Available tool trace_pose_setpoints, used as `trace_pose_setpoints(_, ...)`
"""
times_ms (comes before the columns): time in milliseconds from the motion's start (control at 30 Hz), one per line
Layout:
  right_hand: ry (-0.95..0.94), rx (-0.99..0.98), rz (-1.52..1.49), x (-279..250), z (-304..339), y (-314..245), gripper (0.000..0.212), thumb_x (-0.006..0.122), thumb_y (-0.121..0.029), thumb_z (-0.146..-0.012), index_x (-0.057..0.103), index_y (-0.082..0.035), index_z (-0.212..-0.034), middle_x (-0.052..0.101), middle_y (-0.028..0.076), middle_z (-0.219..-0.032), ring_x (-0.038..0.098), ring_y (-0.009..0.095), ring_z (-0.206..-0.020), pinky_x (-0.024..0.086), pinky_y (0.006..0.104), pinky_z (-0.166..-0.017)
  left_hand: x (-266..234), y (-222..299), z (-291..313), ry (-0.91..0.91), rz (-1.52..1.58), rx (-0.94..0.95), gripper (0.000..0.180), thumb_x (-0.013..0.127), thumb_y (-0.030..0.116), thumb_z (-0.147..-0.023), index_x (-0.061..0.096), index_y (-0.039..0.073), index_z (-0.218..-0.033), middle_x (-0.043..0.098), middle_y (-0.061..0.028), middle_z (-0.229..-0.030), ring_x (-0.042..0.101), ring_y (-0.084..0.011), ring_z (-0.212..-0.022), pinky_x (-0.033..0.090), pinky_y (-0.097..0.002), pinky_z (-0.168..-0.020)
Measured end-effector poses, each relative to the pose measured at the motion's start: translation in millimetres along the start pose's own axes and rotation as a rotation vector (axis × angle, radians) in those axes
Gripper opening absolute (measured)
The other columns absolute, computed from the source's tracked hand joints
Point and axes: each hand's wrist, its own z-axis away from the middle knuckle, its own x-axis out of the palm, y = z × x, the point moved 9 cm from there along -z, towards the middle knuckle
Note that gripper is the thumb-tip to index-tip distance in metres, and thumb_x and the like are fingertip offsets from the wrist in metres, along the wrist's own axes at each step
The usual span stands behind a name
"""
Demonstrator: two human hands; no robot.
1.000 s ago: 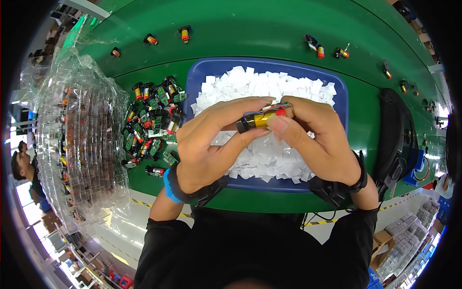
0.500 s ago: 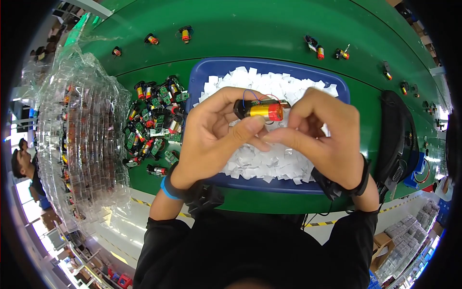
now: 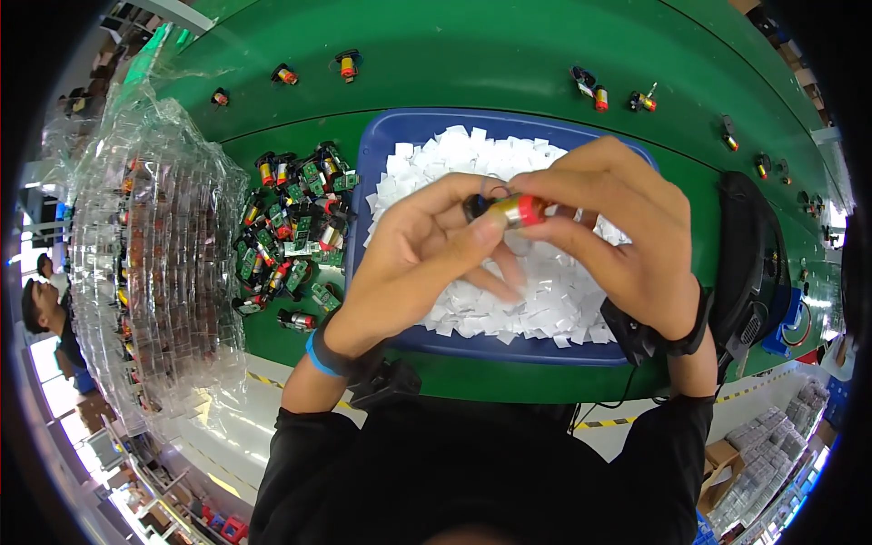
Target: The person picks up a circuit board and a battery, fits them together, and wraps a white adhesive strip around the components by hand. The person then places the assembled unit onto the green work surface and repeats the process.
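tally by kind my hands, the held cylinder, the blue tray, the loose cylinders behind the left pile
Hands, left hand and right hand: 2
Held cylinder: 1
Blue tray: 1
Loose cylinders: 3
Total: 7

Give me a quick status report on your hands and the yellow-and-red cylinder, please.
Left hand and right hand both gripping. Yellow-and-red cylinder between them, above blue tray of white paper pieces. No obstruction visible.
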Motion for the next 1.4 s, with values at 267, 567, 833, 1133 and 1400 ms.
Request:
trace_pose_setpoints(267,0.048,0.088,0.027,-9,-1,0,0.025,0.081,0.002,-0.075,0.075,-0.003,-0.099,0.063,0.006,-0.091,0.058,0.011,-0.072,0.044,0.0219,-0.054,-5,-6,-1,-0.041,-0.015,-0.127,0.035,0.050,0.025,-0.106,0.050,-0.006,-0.123,0.068,-0.0180,-0.094,0.072,-0.0246,-0.074,0.062,-0.0339,-0.062)
trace_pose_setpoints(567,-0.013,0.229,-0.126,11,9,12,0.016,0.078,0.004,-0.079,0.072,-0.001,-0.093,0.059,0.004,-0.088,0.053,0.008,-0.067,0.042,0.0206,-0.055,0,-2,2,-0.013,-0.094,-0.125,0.030,0.051,0.021,-0.105,0.045,-0.004,-0.120,0.067,-0.0158,-0.077,0.073,-0.0258,-0.065,0.060,-0.0314,-0.055)
trace_pose_setpoints(833,0.005,0.180,-0.085,15,13,13,0.013,0.075,0.004,-0.083,0.070,-0.001,-0.095,0.059,0.005,-0.091,0.056,0.009,-0.069,0.044,0.0212,-0.056,1,-5,5,0.008,-0.131,-0.102,0.030,0.050,0.022,-0.106,0.044,-0.004,-0.119,0.068,-0.0179,-0.082,0.072,-0.0260,-0.062,0.058,-0.0298,-0.051)
trace_pose_setpoints(1133,-0.065,0.101,0.065,0,1,10,0.018,0.073,0.002,-0.085,0.068,-0.002,-0.101,0.062,0.003,-0.091,0.060,0.008,-0.075,0.044,0.0205,-0.059,-3,22,-23,-0.003,-0.337,-0.161,0.036,0.048,0.034,-0.105,0.055,-0.002,-0.108,0.068,-0.0146,-0.091,0.064,-0.0157,-0.056,0.050,-0.0254,-0.040)
trace_pose_setpoints(1400,0.063,0.344,0.165,-68,-3,40,0.018,0.074,-0.009,-0.087,0.068,-0.004,-0.103,0.066,-0.001,-0.085,0.059,0.005,-0.074,0.042,0.0197,-0.061,-119,34,-205,0.004,-1.467,-0.263,0.056,0.061,0.051,-0.094,0.062,-0.003,-0.111,0.067,-0.0128,-0.093,0.064,-0.0221,-0.067,0.054,-0.0360,-0.057)
